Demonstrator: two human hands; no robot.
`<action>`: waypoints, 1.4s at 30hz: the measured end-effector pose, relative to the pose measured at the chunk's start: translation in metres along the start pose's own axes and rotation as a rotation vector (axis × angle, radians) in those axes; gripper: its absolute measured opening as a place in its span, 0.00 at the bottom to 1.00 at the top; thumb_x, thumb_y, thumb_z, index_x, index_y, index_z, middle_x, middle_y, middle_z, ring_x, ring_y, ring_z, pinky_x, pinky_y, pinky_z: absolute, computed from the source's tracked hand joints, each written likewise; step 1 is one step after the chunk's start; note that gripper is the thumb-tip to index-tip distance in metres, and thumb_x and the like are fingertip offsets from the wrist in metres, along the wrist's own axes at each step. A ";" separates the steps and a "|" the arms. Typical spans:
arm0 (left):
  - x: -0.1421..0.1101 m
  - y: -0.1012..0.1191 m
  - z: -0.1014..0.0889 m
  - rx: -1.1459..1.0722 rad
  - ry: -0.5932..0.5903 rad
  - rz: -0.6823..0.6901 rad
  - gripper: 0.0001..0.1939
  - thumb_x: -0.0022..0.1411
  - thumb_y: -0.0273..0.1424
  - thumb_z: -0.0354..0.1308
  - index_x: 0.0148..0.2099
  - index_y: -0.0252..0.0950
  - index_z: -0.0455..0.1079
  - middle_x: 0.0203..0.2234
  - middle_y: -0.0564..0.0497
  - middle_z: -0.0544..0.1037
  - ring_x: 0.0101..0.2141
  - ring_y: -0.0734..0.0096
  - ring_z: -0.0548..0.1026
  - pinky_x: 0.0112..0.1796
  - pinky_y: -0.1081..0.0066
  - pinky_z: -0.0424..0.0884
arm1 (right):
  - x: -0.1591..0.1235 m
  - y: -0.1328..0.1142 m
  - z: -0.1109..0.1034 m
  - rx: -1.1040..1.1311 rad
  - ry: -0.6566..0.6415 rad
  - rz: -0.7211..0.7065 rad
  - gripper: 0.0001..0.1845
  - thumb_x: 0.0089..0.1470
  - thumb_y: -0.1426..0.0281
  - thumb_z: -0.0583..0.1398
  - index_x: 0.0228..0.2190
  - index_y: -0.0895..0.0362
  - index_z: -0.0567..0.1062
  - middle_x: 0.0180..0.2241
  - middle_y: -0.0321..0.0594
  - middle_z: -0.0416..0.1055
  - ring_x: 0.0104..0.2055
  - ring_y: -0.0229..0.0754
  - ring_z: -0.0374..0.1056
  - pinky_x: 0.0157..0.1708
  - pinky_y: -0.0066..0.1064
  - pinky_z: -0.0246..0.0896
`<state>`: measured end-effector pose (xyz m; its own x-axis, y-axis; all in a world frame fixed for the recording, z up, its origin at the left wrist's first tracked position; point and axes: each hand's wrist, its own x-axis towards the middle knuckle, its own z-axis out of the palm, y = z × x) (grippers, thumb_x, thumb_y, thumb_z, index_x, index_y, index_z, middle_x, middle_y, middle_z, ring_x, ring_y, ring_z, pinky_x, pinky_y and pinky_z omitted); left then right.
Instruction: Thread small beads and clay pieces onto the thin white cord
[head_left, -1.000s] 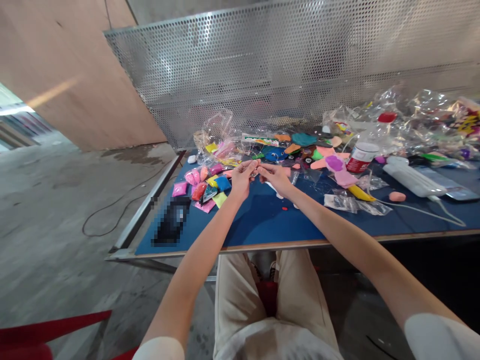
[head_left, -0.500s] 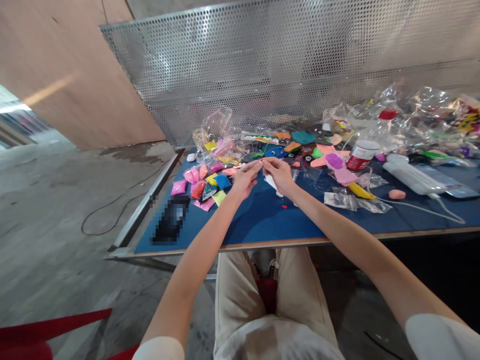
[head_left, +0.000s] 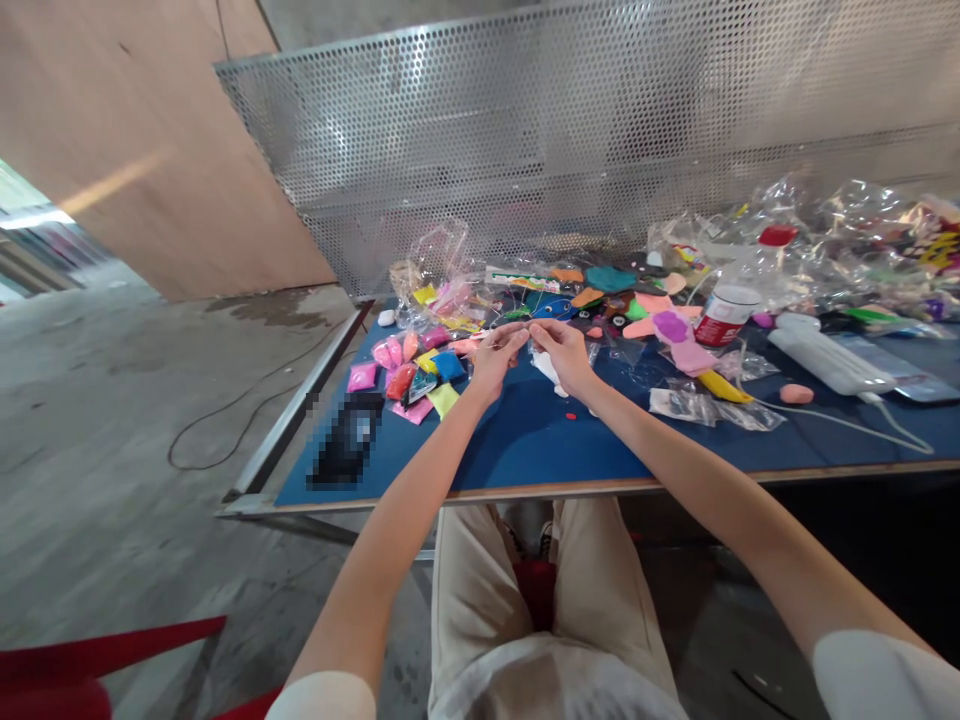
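Note:
Above the blue tabletop, my left hand and my right hand meet fingertip to fingertip. Both are closed in a pinch, and whatever sits between the fingers is too small to make out. Left of my left hand lie several small coloured packets, among them a blue packet, a red packet and a pink packet. White material shows partly behind my right hand. Just below that hand is a tiny red piece on the table.
A clear bottle with a red cap and a red-and-white tub stand at the right. Nearby are a yellow piece, a white device with a cable and crumpled plastic bags. A perforated metal panel closes off the back.
The view has shifted slightly, so the scene sits a little further right and lower. My fingers have moved a bit against each other; both hands stay together in the same place over the table.

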<state>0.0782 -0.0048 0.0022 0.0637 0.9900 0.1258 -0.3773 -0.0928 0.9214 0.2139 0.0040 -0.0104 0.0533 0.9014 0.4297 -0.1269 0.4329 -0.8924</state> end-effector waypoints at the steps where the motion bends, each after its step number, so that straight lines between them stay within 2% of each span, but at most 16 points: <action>1: 0.000 0.000 -0.001 0.006 -0.004 -0.011 0.21 0.45 0.37 0.79 0.39 0.35 0.79 0.20 0.60 0.69 0.20 0.84 0.62 0.21 0.78 0.56 | -0.001 0.001 0.000 -0.013 0.005 -0.011 0.28 0.45 0.42 0.68 0.32 0.54 0.79 0.29 0.38 0.75 0.31 0.39 0.66 0.34 0.33 0.64; 6: -0.005 0.004 -0.006 0.006 -0.142 -0.166 0.18 0.48 0.35 0.78 0.39 0.34 0.78 0.23 0.58 0.72 0.22 0.84 0.66 0.23 0.79 0.63 | -0.002 0.002 0.002 -0.063 0.021 -0.037 0.26 0.46 0.43 0.68 0.29 0.54 0.77 0.30 0.39 0.75 0.34 0.41 0.69 0.38 0.35 0.66; 9: -0.004 0.008 -0.009 0.006 -0.229 -0.323 0.16 0.51 0.25 0.75 0.43 0.34 0.78 0.31 0.51 0.80 0.29 0.79 0.75 0.34 0.75 0.74 | 0.010 -0.005 -0.007 -0.090 0.074 -0.119 0.27 0.50 0.41 0.64 0.28 0.53 0.74 0.28 0.37 0.73 0.32 0.40 0.68 0.37 0.35 0.66; 11: 0.000 0.009 -0.013 -0.017 -0.207 -0.345 0.16 0.54 0.20 0.71 0.45 0.33 0.76 0.36 0.47 0.82 0.34 0.74 0.79 0.42 0.71 0.77 | 0.023 -0.017 -0.020 -0.115 0.113 -0.190 0.29 0.52 0.39 0.61 0.28 0.53 0.72 0.27 0.36 0.72 0.31 0.40 0.68 0.37 0.35 0.67; 12: 0.003 0.009 -0.015 -0.029 -0.165 -0.316 0.15 0.54 0.19 0.69 0.45 0.33 0.75 0.38 0.46 0.82 0.36 0.73 0.80 0.45 0.69 0.77 | 0.031 -0.024 -0.028 -0.145 0.095 -0.210 0.29 0.52 0.38 0.61 0.29 0.53 0.72 0.27 0.36 0.72 0.30 0.41 0.69 0.36 0.36 0.68; 14: 0.010 0.010 -0.020 -0.020 -0.031 -0.171 0.15 0.56 0.18 0.66 0.45 0.35 0.73 0.38 0.48 0.82 0.36 0.72 0.80 0.48 0.67 0.77 | 0.045 -0.040 -0.045 -0.272 0.022 -0.241 0.27 0.55 0.41 0.61 0.30 0.53 0.72 0.27 0.38 0.73 0.31 0.42 0.70 0.37 0.36 0.69; 16: 0.017 0.013 -0.026 0.066 0.130 0.071 0.13 0.58 0.21 0.65 0.44 0.37 0.72 0.39 0.49 0.81 0.37 0.72 0.79 0.49 0.65 0.77 | 0.056 -0.054 -0.059 -0.456 -0.056 -0.292 0.22 0.60 0.48 0.60 0.32 0.54 0.74 0.30 0.40 0.75 0.33 0.43 0.71 0.39 0.37 0.68; 18: 0.021 0.019 -0.030 0.201 0.250 0.345 0.10 0.61 0.26 0.65 0.44 0.39 0.72 0.43 0.48 0.80 0.44 0.69 0.79 0.51 0.65 0.75 | 0.062 -0.066 -0.064 -0.647 -0.137 -0.354 0.15 0.62 0.56 0.61 0.32 0.54 0.76 0.34 0.43 0.77 0.38 0.46 0.72 0.44 0.39 0.66; 20: 0.020 0.029 -0.033 0.286 0.228 0.512 0.11 0.62 0.32 0.67 0.46 0.41 0.73 0.47 0.47 0.80 0.50 0.67 0.78 0.54 0.65 0.73 | 0.064 -0.074 -0.060 -0.768 -0.250 -0.395 0.09 0.61 0.64 0.62 0.31 0.54 0.78 0.35 0.43 0.78 0.41 0.49 0.71 0.48 0.42 0.63; 22: 0.016 0.040 -0.033 0.283 0.102 0.523 0.15 0.61 0.39 0.69 0.47 0.41 0.75 0.45 0.47 0.81 0.49 0.66 0.79 0.53 0.65 0.73 | 0.065 -0.078 -0.050 -0.829 -0.372 -0.417 0.06 0.60 0.68 0.63 0.30 0.53 0.79 0.35 0.43 0.78 0.42 0.49 0.71 0.50 0.43 0.61; 24: 0.010 0.051 -0.031 0.282 -0.052 0.443 0.18 0.57 0.45 0.71 0.45 0.41 0.77 0.41 0.46 0.83 0.45 0.65 0.81 0.49 0.64 0.75 | 0.064 -0.081 -0.038 -0.842 -0.478 -0.428 0.05 0.59 0.68 0.64 0.30 0.52 0.79 0.34 0.42 0.78 0.42 0.49 0.70 0.51 0.43 0.59; 27: 0.003 0.059 -0.029 0.339 -0.181 0.340 0.21 0.51 0.46 0.74 0.42 0.39 0.80 0.37 0.46 0.84 0.40 0.63 0.82 0.44 0.66 0.77 | 0.061 -0.083 -0.020 -0.796 -0.551 -0.412 0.05 0.57 0.67 0.66 0.29 0.52 0.80 0.33 0.40 0.78 0.41 0.49 0.70 0.51 0.43 0.59; 30: 0.000 0.059 -0.030 0.368 -0.153 0.327 0.17 0.52 0.43 0.74 0.38 0.37 0.82 0.32 0.47 0.84 0.35 0.65 0.82 0.39 0.68 0.77 | 0.057 -0.082 -0.008 -0.713 -0.514 -0.359 0.06 0.56 0.65 0.67 0.28 0.52 0.82 0.32 0.40 0.80 0.38 0.48 0.70 0.47 0.42 0.61; 35: 0.003 0.060 -0.038 0.416 -0.048 0.424 0.09 0.53 0.37 0.74 0.35 0.38 0.83 0.29 0.49 0.84 0.31 0.69 0.80 0.35 0.71 0.75 | 0.054 -0.076 0.002 -0.552 -0.459 -0.198 0.09 0.54 0.63 0.68 0.26 0.53 0.83 0.28 0.39 0.79 0.32 0.43 0.71 0.39 0.38 0.64; 38: 0.005 0.063 -0.042 0.458 -0.060 0.436 0.10 0.54 0.38 0.73 0.36 0.38 0.83 0.30 0.48 0.84 0.33 0.69 0.80 0.37 0.69 0.76 | 0.051 -0.073 0.005 -0.456 -0.448 -0.136 0.11 0.53 0.62 0.68 0.24 0.55 0.83 0.25 0.39 0.78 0.30 0.42 0.71 0.37 0.37 0.65; 42: 0.005 0.067 -0.043 0.568 -0.061 0.483 0.16 0.56 0.45 0.72 0.40 0.39 0.81 0.35 0.47 0.84 0.38 0.64 0.81 0.43 0.65 0.76 | 0.046 -0.071 0.008 -0.384 -0.422 -0.071 0.14 0.53 0.60 0.70 0.23 0.57 0.82 0.24 0.42 0.77 0.29 0.42 0.70 0.35 0.37 0.66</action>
<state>0.0134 -0.0017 0.0488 0.0693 0.8190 0.5697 0.1577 -0.5729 0.8044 0.2176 0.0147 0.0742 -0.3618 0.8231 0.4376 0.2352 0.5349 -0.8115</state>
